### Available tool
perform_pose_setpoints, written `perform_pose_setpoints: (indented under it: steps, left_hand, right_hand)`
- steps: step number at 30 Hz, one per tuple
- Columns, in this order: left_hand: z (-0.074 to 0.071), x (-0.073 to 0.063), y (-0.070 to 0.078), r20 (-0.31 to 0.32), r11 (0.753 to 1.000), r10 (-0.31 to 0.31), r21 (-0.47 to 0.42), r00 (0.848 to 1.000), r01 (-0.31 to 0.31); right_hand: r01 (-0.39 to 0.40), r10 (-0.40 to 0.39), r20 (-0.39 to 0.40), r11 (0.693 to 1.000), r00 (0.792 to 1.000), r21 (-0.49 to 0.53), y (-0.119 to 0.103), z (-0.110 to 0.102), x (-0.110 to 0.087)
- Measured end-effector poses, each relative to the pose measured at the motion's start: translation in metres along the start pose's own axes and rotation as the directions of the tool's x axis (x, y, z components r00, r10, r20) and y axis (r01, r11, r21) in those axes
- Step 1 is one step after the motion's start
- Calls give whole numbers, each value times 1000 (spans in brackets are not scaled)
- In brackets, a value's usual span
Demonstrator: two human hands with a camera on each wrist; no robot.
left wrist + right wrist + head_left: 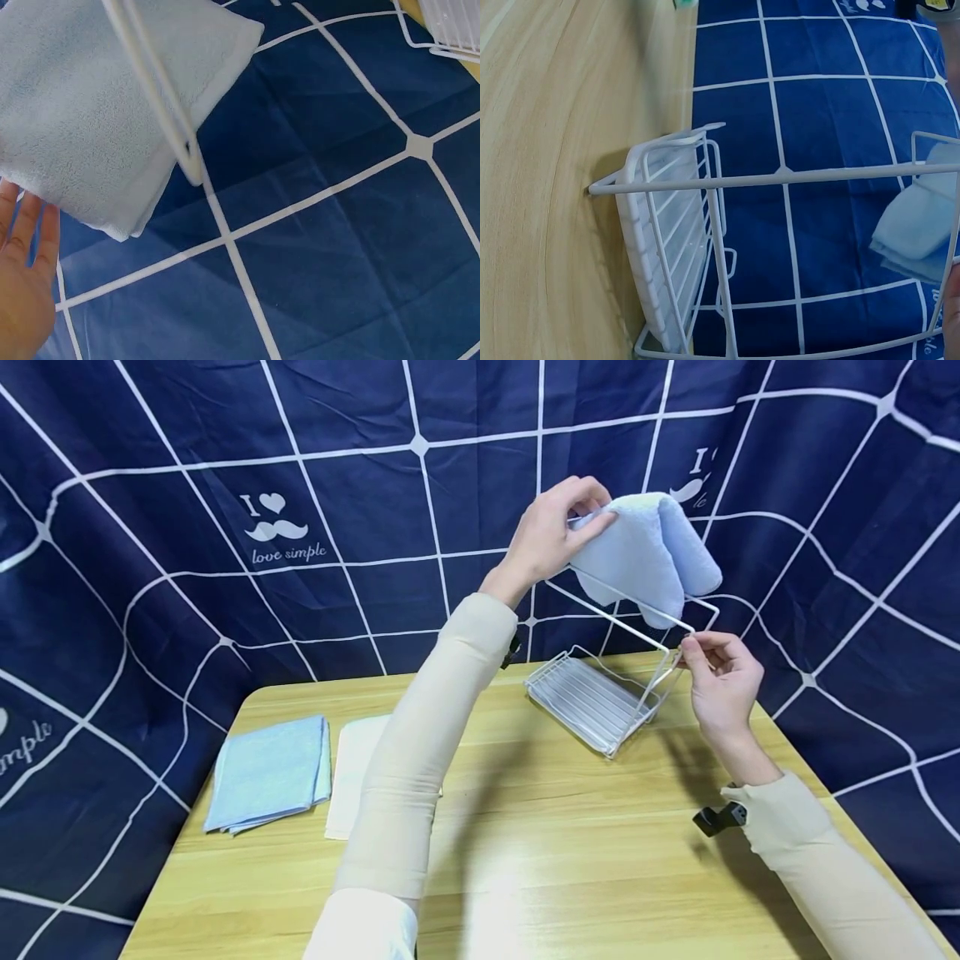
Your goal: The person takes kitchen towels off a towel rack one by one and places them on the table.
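A light blue towel [633, 552] hangs folded over the upper bars of a white wire rack [611, 620]. My left hand [558, 527] pinches the towel's left edge between thumb and fingers. In the left wrist view the fingers [26, 232] lie against the towel's lower edge [112, 150]; the thumb is out of sight there. My right hand [723, 681] grips the rack's upper front corner. Low in the rack is a shallow clear tray [588, 697]. The right wrist view shows the rack's side bars [802, 178], with the towel [915, 229] beyond them.
A folded blue cloth [270, 772] lies at the table's left side. Beside it is a whitish cloth [352, 768], partly hidden by my left sleeve. The wooden table [540, 852] meets a dark blue curtain [360, 518] with white grid lines, behind and at both sides.
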State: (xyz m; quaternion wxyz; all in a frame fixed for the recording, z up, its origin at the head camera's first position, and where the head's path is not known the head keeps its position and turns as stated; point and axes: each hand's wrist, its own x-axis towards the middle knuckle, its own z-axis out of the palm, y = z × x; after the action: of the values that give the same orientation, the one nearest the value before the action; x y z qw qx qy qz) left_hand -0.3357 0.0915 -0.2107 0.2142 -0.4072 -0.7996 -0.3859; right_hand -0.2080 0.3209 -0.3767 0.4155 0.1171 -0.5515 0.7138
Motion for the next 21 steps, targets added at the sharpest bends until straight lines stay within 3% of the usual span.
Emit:
perform_pose_setpoints:
  steps: [3, 12, 21]
  left_hand:
    - [-6, -1, 1, -37, 1000, 7, -15, 999, -8]
    - [-26, -7, 0, -130, 995, 66, -63, 989, -74]
    - [-49, -26, -10, -187, 991, 72, -99, 980, -91]
  right_hand:
    - [-16, 16, 0, 999, 1000, 42, 0, 0, 0]
    - [4, -4, -8, 1000, 1000, 16, -1, 0, 0]
    - [-6, 6, -1, 1000, 1000, 20, -3, 1, -1]
